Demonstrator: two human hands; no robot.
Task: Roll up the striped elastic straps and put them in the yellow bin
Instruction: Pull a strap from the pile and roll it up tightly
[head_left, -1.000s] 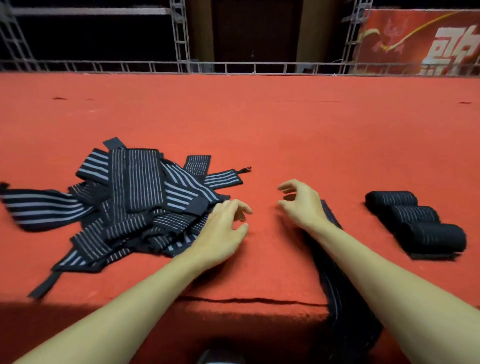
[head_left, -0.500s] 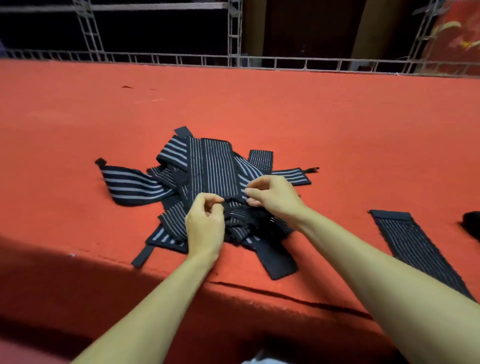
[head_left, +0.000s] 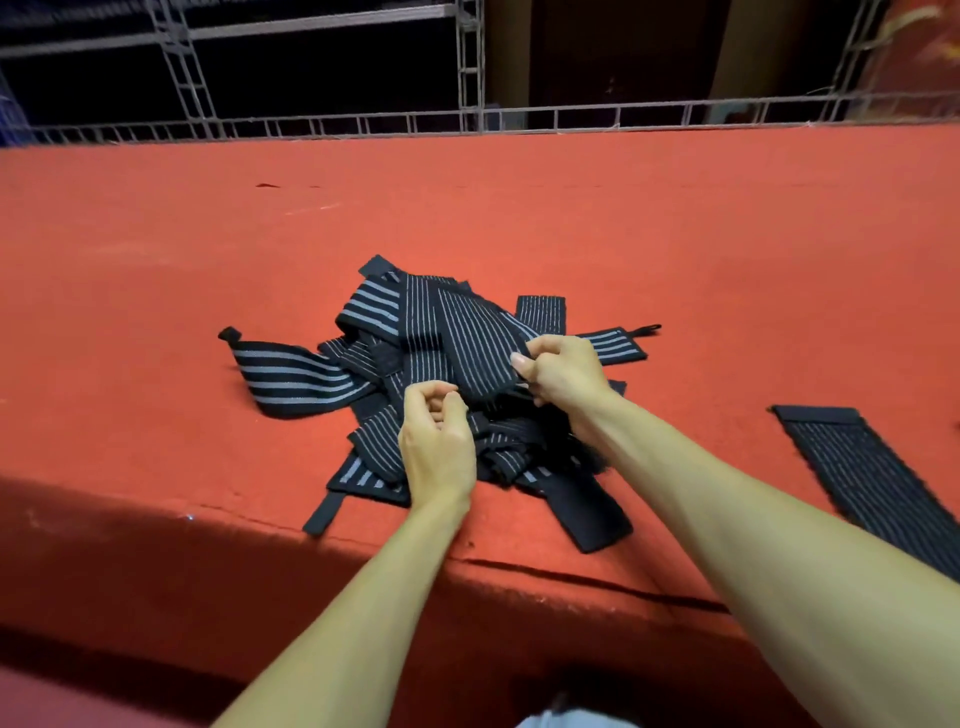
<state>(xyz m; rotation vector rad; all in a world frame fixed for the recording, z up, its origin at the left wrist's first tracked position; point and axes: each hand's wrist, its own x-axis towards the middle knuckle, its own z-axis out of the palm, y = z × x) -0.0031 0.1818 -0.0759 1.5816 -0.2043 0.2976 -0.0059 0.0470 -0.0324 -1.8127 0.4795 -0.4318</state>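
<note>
Your red counter (head_left: 675, 234) carries the pile of striped straps (head_left: 363, 364), tangled near the front edge, with one flat strap (head_left: 872, 467) well apart on your right. No yellow bin shows. Your right hand (head_left: 566, 374) pinches the top strap (head_left: 478, 343) in its fingers. Your left hand (head_left: 436, 447) curls over the pile, and I cannot tell if it holds anything. Pull hard and the crossed straps may drag along, some slipping off the edge.

strap pile (head_left: 291, 366): black, pale grey lengthwise stripes, some broad, some fine
top strap (head_left: 467, 343): black, fine white pinstripes
flat strap (head_left: 872, 467): black, faint fine stripes
table felt (head_left: 675, 234): orange-red, plain
truss (head_left: 470, 62): grey
</note>
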